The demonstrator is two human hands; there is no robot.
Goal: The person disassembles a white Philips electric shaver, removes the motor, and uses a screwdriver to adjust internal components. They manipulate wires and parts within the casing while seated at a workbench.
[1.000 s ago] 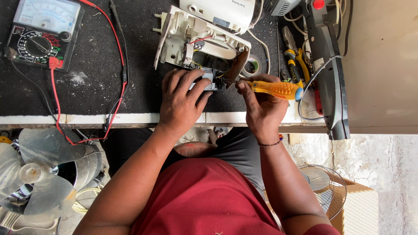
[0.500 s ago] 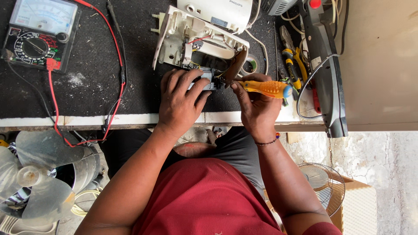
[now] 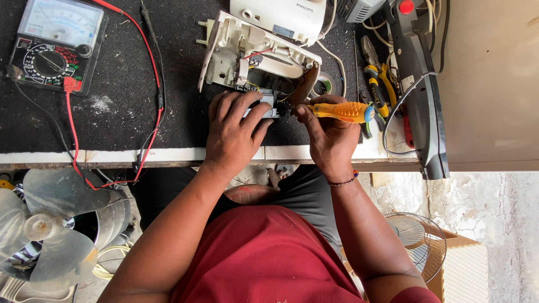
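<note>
Opened white appliance housing (image 3: pixel 252 53): lies on the black mat (image 3: pixel 123 112) at the bench's near edge, inner wiring exposed, a small grey part (image 3: pixel 268 104) at its lower opening. My left hand (image 3: pixel 233 134): fingers curled and pressed onto that grey part, pinning it against the housing. My right hand (image 3: pixel 328 137): fingers wrapped tight around an orange-handled screwdriver (image 3: pixel 339 111), its tip pointed into the grey part. Just right of it: yellow-handled pliers (image 3: pixel 379 84) and a long grey tool (image 3: pixel 418 95) with a wire loop. Far left on the mat: analogue multimeter (image 3: pixel 56 42) with red lead (image 3: pixel 70 129). Below the bench: fan blades (image 3: pixel 39 224), wire fan guard (image 3: pixel 418 241).
</note>
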